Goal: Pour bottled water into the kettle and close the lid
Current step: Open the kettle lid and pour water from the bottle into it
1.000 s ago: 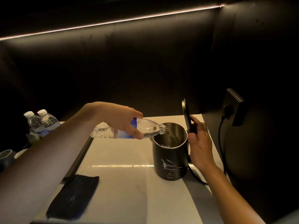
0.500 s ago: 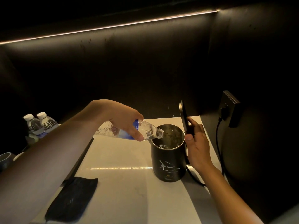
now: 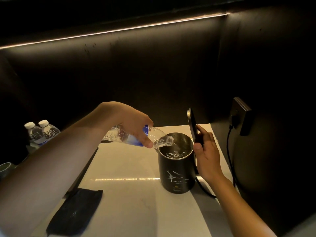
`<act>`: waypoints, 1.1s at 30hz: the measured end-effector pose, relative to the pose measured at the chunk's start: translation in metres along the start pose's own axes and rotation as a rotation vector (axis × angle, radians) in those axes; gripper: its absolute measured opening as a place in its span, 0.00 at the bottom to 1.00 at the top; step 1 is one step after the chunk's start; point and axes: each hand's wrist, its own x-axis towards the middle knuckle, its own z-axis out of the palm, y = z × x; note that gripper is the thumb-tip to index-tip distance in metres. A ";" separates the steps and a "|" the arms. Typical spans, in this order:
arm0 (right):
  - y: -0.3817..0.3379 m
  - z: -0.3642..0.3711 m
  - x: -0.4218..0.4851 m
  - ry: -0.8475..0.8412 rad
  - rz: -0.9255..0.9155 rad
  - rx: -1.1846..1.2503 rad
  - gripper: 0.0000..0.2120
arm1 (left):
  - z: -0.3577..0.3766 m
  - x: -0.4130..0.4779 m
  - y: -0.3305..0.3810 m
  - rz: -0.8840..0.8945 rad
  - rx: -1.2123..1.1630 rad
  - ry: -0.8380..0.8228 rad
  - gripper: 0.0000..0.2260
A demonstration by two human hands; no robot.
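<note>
A black kettle (image 3: 177, 175) with a white marbled pattern stands on the pale counter (image 3: 130, 199), its mouth uncovered. My left hand (image 3: 130, 120) grips a clear water bottle (image 3: 159, 140) with a blue label, tipped down to the right, its neck over the kettle's rim. Water ripples inside the kettle. The kettle's lid (image 3: 192, 124) stands upright on its hinge at the right side. My right hand (image 3: 206, 151) holds that lid from behind, thumb at the rim.
Two capped water bottles (image 3: 40, 131) stand at the far left. A dark folded cloth (image 3: 75, 214) lies on the counter's near left. A black cord (image 3: 230, 154) runs from a wall socket (image 3: 241, 115) on the right down to the kettle's base. Dark walls enclose the counter.
The bottle has tipped further down toward the kettle, and water now shows rippling inside. My right hand has stayed on the upright lid.
</note>
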 end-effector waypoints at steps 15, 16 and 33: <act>0.002 0.000 0.001 -0.005 -0.004 0.009 0.31 | -0.001 0.010 0.011 -0.002 0.098 -0.034 0.29; 0.002 0.000 0.001 -0.005 -0.003 0.011 0.32 | 0.000 0.009 0.011 -0.002 0.096 -0.032 0.28; 0.008 0.001 0.001 0.009 -0.008 0.017 0.30 | 0.101 0.001 -0.052 0.135 -0.595 0.323 0.28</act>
